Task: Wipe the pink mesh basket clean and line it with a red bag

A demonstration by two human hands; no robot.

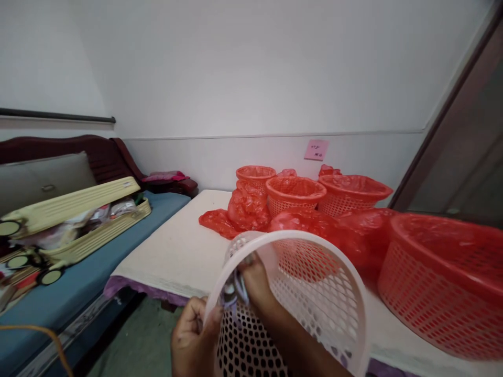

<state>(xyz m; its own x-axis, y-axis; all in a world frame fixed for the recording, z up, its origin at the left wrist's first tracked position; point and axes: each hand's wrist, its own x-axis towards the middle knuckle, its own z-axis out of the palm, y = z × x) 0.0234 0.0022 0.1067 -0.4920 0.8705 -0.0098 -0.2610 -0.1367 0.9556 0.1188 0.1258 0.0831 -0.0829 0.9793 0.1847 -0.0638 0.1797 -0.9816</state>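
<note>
A white plastic basket (363, 298) with a perforated wall is tilted, its wide mouth facing me. My left hand (194, 332) is closed on its rim at the left, thumb over the edge. My right hand (256, 280) reaches inside, and its fingers are closed on a crumpled bluish-white cloth (234, 290) against the inner left wall. The fingertips and part of the cloth are hard to make out.
Behind the basket, a white-covered table (168, 256) bears several red baskets (296, 189) and red plastic bags (249, 207). A large red basket (444, 293) stands at the right. On the blue bed (165, 204) lies an open cream suitcase (90, 204). A pink note (316, 150) is on the wall.
</note>
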